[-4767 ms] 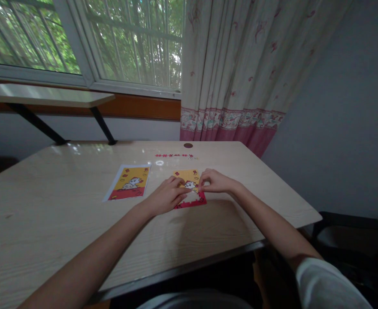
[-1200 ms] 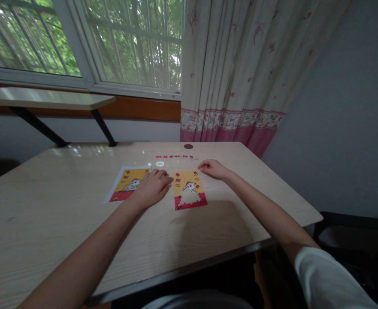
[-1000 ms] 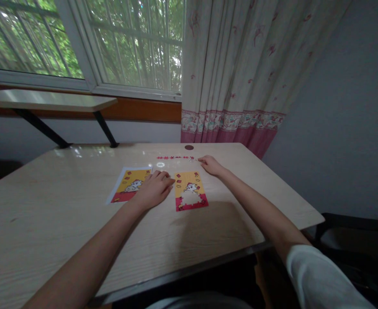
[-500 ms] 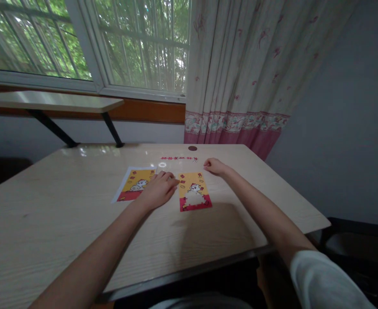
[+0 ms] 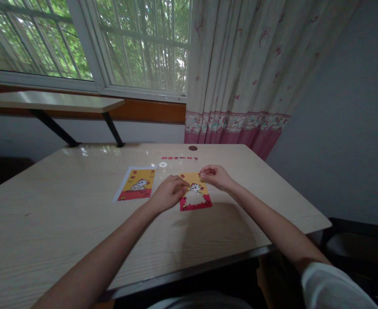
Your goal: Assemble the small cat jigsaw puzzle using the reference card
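Observation:
A partly filled jigsaw puzzle (image 5: 193,199) in yellow and red, with a white cartoon animal, lies on the table before me. Its lower middle shows a pale gap with a jagged outline. My left hand (image 5: 172,192) rests at the puzzle's left edge, fingers loosely bent over it, holding nothing. Over the top right corner, my right hand (image 5: 215,176) pinches a small whitish puzzle piece (image 5: 201,174), mostly covered by the fingertips. Beyond the puzzle, several small red pieces (image 5: 176,158) lie in a row. A printed picture sheet (image 5: 137,184) with the same design lies to the left.
The pale wooden table (image 5: 79,223) reaches back to the wall below the window. A dark round disc (image 5: 193,148) sits near its far edge. At the back left stands a raised shelf (image 5: 56,101) on black supports. A curtain (image 5: 237,86) hangs behind.
My right hand has come down and slightly nearer, onto the puzzle's top right corner. My left hand has shifted right from beside the printed sheet onto the puzzle's left edge.

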Motion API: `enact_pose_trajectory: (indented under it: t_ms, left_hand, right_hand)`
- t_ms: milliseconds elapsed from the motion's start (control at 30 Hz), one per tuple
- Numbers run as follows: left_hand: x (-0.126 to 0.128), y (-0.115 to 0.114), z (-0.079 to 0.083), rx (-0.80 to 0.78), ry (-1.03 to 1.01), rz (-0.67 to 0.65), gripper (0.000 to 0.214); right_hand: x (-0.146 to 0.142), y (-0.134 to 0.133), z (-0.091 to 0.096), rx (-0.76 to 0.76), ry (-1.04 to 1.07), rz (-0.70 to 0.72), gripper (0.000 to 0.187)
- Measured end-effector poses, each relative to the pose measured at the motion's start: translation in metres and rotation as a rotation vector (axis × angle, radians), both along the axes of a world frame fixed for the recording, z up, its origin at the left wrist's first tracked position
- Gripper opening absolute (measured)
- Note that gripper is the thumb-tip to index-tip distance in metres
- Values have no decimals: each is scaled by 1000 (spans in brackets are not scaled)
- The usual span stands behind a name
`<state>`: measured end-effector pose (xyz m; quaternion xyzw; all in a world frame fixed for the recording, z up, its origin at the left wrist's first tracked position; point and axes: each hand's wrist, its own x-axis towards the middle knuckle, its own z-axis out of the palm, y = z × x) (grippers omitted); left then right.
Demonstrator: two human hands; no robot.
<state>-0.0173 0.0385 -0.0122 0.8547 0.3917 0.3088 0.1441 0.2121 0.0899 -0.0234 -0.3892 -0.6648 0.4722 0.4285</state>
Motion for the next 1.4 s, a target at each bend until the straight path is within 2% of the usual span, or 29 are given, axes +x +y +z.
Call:
enact_pose_trajectory:
  t_ms: [100,300,567,667,833,933,1033,1200,1400]
  left_hand:
    - [9,-4,3,-107,-130,34,19]
    - [16,-3,0,-223,-317,203,17]
    - [15,-1,-1,-278,-417,143,15]
    - [11,5,-3,-318,-528,166,15]
    - [7,11,-4,-376,-613,204,17]
    - [8,10,-2,-375,-591,210,20]
    - [8,8,-1,-359,-554,199,21]
    - [8,7,-1,-332,-498,198,19]
    - [9,7,-2,-358,-510,195,18]
  right_hand:
    - [-13,-10,2,-30,66,-12,35]
    - [-31,-28,6,-61,112,-27,36]
    - [-37,-33,5,-45,130,-16,35]
    - [-32,-32,6,56,43,-21,27]
    - [-22,-37,15,459,-278,-156,11]
    - [-21,-40,19,638,-377,-165,10]
    - [-21,-40,20,718,-453,-147,13]
    - [-19,-40,19,766,-534,-130,19]
    - [-18,-42,21,861,-581,-121,17]
